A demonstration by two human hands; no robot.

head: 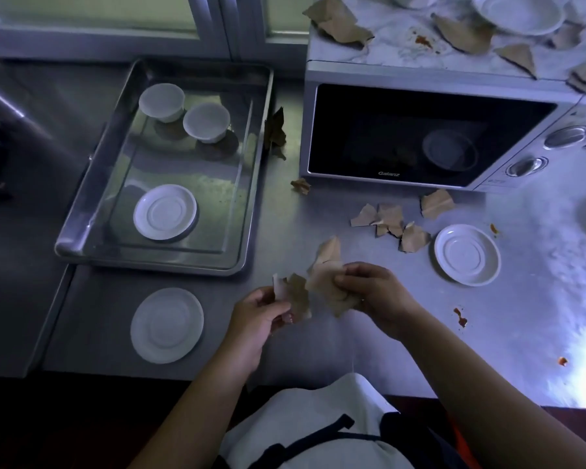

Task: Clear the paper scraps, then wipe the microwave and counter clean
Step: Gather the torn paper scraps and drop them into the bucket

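Note:
My left hand grips a few brown paper scraps above the steel counter. Beside it, my right hand pinches a larger crumpled brown scrap. More scraps lie on the counter in front of the silver microwave, one small scrap sits by its left corner, and another stands between tray and microwave. Several scraps and a red stain cover the microwave's top. Red sauce spots mark the counter at the right.
A steel tray at the left holds two upturned white cups and a saucer. Other white saucers sit on the counter at the near left and at the right. White dishes stand on the microwave.

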